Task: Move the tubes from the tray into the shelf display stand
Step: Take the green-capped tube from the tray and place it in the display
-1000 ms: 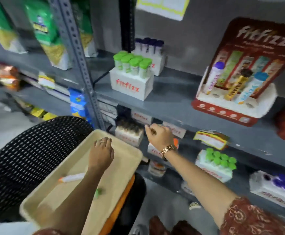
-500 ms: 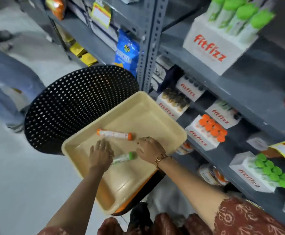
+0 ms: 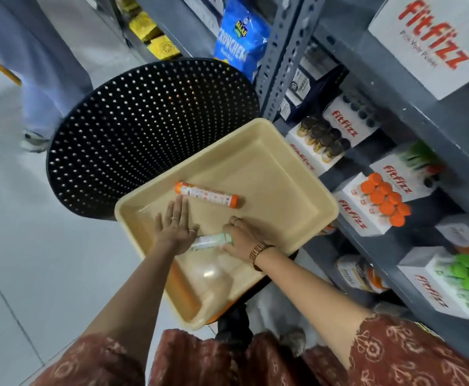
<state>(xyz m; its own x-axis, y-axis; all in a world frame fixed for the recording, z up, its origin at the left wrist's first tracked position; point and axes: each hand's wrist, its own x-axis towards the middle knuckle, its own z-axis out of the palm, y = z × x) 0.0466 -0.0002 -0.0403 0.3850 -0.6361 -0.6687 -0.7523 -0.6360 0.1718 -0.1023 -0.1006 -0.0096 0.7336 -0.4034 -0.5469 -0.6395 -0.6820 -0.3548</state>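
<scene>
Inside the tray (image 3: 283, 174), right hand (image 3: 240, 235) now closes on the green tube (image 3: 214, 240); left hand (image 3: 173, 229) stays flat, open.

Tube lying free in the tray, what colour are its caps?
Orange at both ends of the tube, white printed body; head view, lying in the tray.

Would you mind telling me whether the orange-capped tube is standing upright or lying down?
Lying down: the orange-capped tube rests lengthwise on the tray floor, untouched.

Your single head camera looks steeply down, close over the tray (image 3: 258, 151), with shelving (image 3: 395, 112) along the right.
</scene>
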